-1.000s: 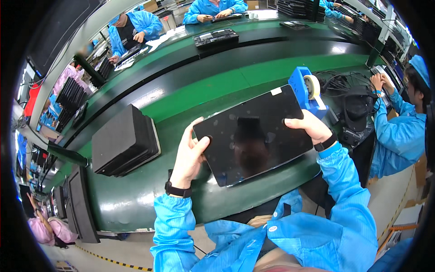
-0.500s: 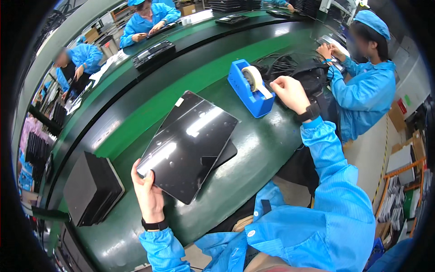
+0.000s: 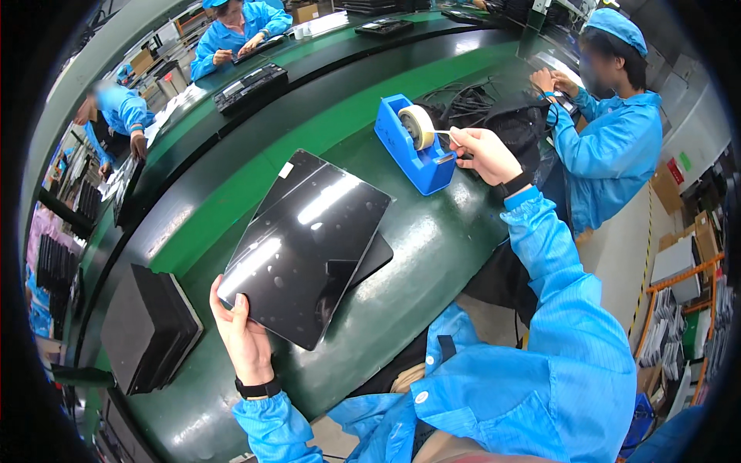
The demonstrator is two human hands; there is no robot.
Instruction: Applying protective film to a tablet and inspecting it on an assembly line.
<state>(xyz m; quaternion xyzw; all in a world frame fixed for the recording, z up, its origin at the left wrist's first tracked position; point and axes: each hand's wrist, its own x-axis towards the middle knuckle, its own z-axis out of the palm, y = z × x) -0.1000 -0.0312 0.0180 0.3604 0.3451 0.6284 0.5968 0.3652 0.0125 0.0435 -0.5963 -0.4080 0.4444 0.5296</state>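
Observation:
My left hand [image 3: 245, 343] grips the near-left edge of a glossy black screen panel [image 3: 305, 251], thumb on top and fingers at the side. The panel is tilted and shows bright reflections and small spots. Partly hidden under it lies another flat black piece [image 3: 377, 258] on the green bench. At the right, my right hand [image 3: 490, 158] pinches the end of a pale strip of tape, drawn off the roll [image 3: 417, 128] in a blue tape dispenser [image 3: 423, 171]. The strip spans the short gap between roll and fingertips.
A stack of black panels [image 3: 150, 328] stands at the bench's left. Black cables [image 3: 455, 104] and a dark bag-like bundle [image 3: 517, 127] lie beyond the dispenser. A black device [image 3: 251, 87] sits on the far conveyor. A co-worker [image 3: 610, 139] works at the right; others work across the line.
My right hand has moved down over the dispenser's front, and a tape strip now stretches from the roll to its fingers. The left hand keeps hold of the screen panel.

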